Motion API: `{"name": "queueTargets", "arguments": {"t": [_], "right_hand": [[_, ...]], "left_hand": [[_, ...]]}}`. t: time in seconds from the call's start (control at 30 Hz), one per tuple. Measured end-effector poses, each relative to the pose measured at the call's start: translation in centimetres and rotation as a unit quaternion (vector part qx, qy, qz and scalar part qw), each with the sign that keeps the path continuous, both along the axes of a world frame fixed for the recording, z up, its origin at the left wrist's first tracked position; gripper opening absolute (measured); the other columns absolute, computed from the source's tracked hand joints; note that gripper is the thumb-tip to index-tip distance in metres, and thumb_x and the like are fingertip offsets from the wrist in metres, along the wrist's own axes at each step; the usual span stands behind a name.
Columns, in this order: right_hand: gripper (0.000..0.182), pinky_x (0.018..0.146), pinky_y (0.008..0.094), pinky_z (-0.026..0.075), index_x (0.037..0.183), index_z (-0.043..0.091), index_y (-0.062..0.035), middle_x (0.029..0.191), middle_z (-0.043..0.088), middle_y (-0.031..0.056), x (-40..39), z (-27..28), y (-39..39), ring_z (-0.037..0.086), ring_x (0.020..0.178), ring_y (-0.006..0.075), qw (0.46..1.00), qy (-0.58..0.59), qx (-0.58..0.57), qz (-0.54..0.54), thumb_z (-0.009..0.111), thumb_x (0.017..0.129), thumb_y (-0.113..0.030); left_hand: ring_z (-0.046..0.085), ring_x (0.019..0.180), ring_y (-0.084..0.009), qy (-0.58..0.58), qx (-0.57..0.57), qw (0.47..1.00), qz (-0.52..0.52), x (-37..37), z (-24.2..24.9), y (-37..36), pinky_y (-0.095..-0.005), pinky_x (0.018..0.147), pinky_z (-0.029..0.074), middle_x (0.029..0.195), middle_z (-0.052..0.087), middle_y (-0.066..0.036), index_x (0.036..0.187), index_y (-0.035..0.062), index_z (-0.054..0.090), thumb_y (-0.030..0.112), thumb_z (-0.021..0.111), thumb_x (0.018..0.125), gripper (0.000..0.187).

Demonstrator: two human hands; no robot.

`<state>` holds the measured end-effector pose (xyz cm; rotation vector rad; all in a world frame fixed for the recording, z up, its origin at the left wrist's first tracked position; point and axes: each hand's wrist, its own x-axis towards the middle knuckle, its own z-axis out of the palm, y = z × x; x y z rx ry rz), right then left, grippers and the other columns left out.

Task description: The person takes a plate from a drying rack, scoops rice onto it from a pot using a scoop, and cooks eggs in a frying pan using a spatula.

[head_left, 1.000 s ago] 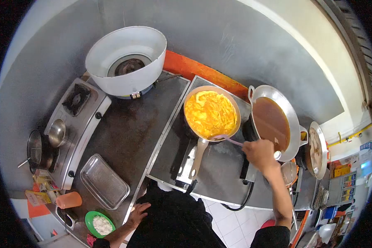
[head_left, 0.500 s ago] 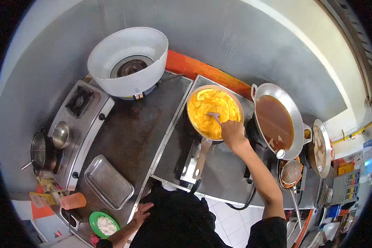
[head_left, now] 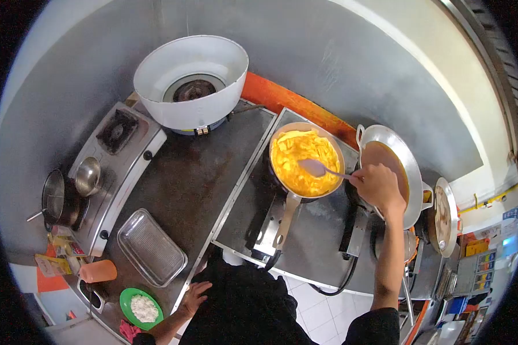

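Observation:
In the head view my right hand (head_left: 380, 187) is closed round the handle of a greyish-purple spatula (head_left: 312, 167), its flat head lying on the yellow egg-like food (head_left: 296, 150). That food fills a frying pan (head_left: 334, 140) on a burner, and the pan's beige handle (head_left: 288, 221) points toward me. Low on the left, my left hand (head_left: 197, 296) rests at the counter's front edge with fingers stretched out, holding nothing. Beside it stand a ribbed clear tray (head_left: 149, 244) and a green plate (head_left: 126, 298) bearing a white, crumbly food (head_left: 144, 309).
A large wok of brown liquid (head_left: 407, 190) stands right of the pan, under my right hand. Another wide pan (head_left: 446, 207) is beyond it. At left are a steel stove (head_left: 133, 172), a white ring-shaped guard round a burner (head_left: 224, 86) and an orange cup (head_left: 98, 271).
My right hand has moved right and slightly up, away from over the pan. The spatula now lies sideways with its head showing. My left hand stays at the counter edge.

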<state>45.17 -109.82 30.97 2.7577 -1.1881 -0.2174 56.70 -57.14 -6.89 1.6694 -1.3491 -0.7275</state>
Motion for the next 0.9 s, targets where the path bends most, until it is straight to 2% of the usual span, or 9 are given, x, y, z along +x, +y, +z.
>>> {"name": "queueTargets", "arguments": {"t": [0.03,0.17,0.23,0.33,0.53,0.7,0.77,0.83,0.9], "right_hand": [[0.021,0.069,0.0435,0.053,0.087,0.076,-0.0171,0.075,0.068,0.0144,-0.3,0.6,0.2,0.066,0.072,0.0338,1.0,0.003,0.026,-0.004,0.065,0.083,-0.034],[0.023,0.071,0.0434,0.053,0.094,0.075,-0.0175,0.078,0.069,0.0124,1.5,0.1,0.2,0.067,0.074,0.0325,0.986,0.091,0.135,0.036,0.065,0.083,-0.036],[0.023,0.071,0.0428,0.054,0.092,0.074,-0.0158,0.084,0.07,0.0115,2.4,-4.4,-1.8,0.067,0.076,0.0321,0.985,0.119,0.096,0.075,0.062,0.085,-0.034],[0.026,0.071,0.0411,0.056,0.086,0.073,-0.0064,0.087,0.071,0.0144,5.4,-8.0,-1.2,0.07,0.085,0.0292,0.986,0.139,0.024,0.087,0.058,0.087,-0.027],[0.019,0.062,0.0358,0.056,0.082,0.073,-0.0111,0.08,0.071,0.011,8.6,-11.1,2.8,0.071,0.077,0.0241,0.989,0.084,-0.052,0.106,0.057,0.085,-0.019],[0.017,0.061,0.0342,0.056,0.082,0.073,-0.0123,0.08,0.071,0.009,9.2,-15.5,1.8,0.071,0.075,0.0237,0.991,0.113,-0.052,0.055,0.057,0.084,-0.017],[0.015,0.06,0.0346,0.056,0.081,0.073,-0.0115,0.079,0.071,0.009,8.1,-16.6,0.2,0.071,0.074,0.0248,0.993,0.076,-0.075,0.054,0.058,0.083,-0.017],[0.014,0.061,0.0379,0.056,0.078,0.072,-0.0095,0.074,0.069,0.0113,6.6,-15.8,-0.9,0.07,0.07,0.0268,0.993,0.023,-0.104,0.052,0.06,0.082,-0.017],[0.015,0.061,0.0397,0.055,0.076,0.072,-0.0085,0.072,0.068,0.0131,5.1,-14.8,-2.4,0.069,0.068,0.0275,0.995,0.007,-0.1,0.028,0.061,0.082,-0.018]], "left_hand": [[0.042,0.13,-0.025,-0.024,-0.028,0.999,-0.007,0.0,0.0,0.0,-0.0448,0.103,0.032,0.14,0.045,-0.01,0.138,0.0132,0.038,0.031,0.036,0.1,0.041],[0.037,0.134,-0.0246,0.154,0.023,0.988,0.007,0.0,0.5,-0.3,-0.047,0.103,0.034,0.14,0.044,-0.012,0.135,0.0138,0.037,0.03,0.032,0.102,0.038],[0.034,0.136,-0.0235,0.187,0.022,0.982,0.0,0.1,0.4,-0.3,-0.0487,0.104,0.033,0.14,0.044,-0.012,0.136,0.0131,0.037,0.034,0.03,0.102,0.04],[0.031,0.137,-0.0215,0.05,-0.004,0.998,-0.034,0.1,-2.0,0.4,-0.0493,0.107,0.028,0.141,0.044,-0.011,0.137,0.0126,0.037,0.039,0.028,0.101,0.045],[0.034,0.135,-0.0221,0.071,0.103,0.992,-0.012,0.4,0.8,-0.4,-0.0484,0.111,0.02,0.141,0.044,-0.01,0.136,0.0125,0.041,0.042,0.031,0.1,0.048],[0.037,0.132,-0.0237,0.261,0.016,0.965,0.029,-0.3,-0.2,-0.3,-0.0446,0.109,0.023,0.141,0.044,-0.01,0.137,0.0101,0.042,0.04,0.027,0.101,0.049],[0.037,0.132,-0.0245,0.214,0.042,0.976,0.018,-0.2,-0.8,0.2,-0.0446,0.108,0.024,0.142,0.043,-0.01,0.137,0.0095,0.041,0.039,0.025,0.101,0.05],[0.038,0.132,-0.0253,0.054,0.101,0.993,-0.015,0.4,-0.6,-0.1,-0.0455,0.107,0.024,0.143,0.041,-0.011,0.137,0.0096,0.04,0.041,0.023,0.1,0.051],[0.04,0.13,-0.0263,0.045,0.033,0.998,-0.002,0.3,-1.0,-0.3,-0.044,0.106,0.025,0.142,0.042,-0.01,0.136,0.0109,0.042,0.041,0.027,0.1,0.05]]}}
